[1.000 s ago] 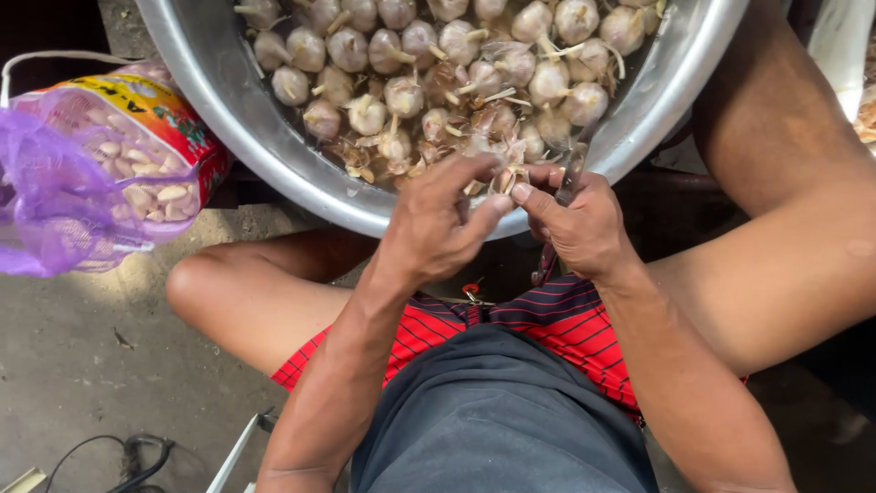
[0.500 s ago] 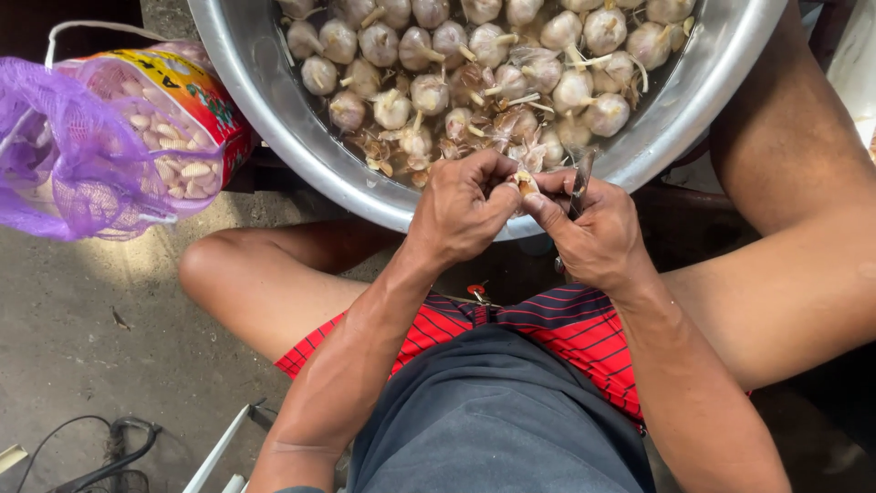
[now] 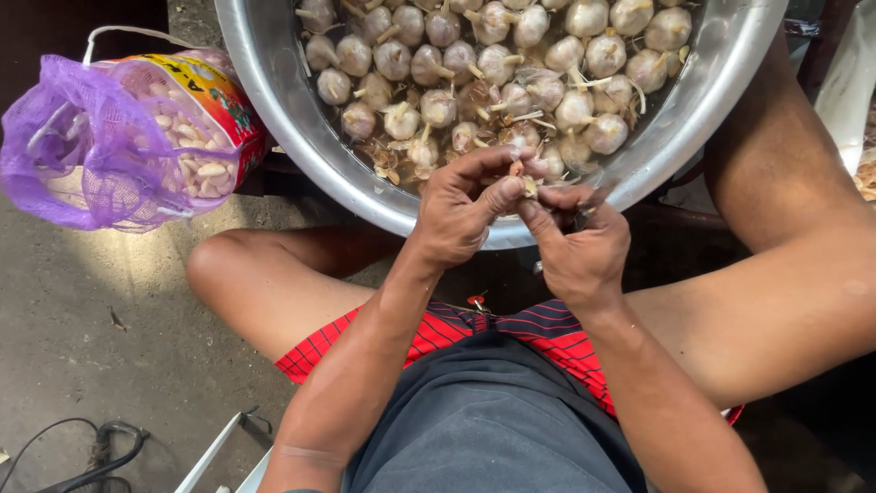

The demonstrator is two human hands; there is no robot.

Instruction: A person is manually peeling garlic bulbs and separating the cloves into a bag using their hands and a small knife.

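Shorts (image 3: 511, 333), red-striped, cover my lap nearest the camera, knees spread wide. Just beyond, my left hand (image 3: 465, 215) and right hand (image 3: 577, 242) meet fingertip to fingertip, both pinched tight on one small garlic clove (image 3: 526, 183) over the near rim of the steel basin (image 3: 301, 137). Whole garlic bulbs (image 3: 493, 64) fill it. Farther left, a purple mesh bag (image 3: 100, 137) holds peeled cloves.

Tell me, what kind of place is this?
Probably a yard or a market work spot, low on the ground: a concrete floor, a big metal bowl of garlic bulbs, and a purple mesh bag of cloves.
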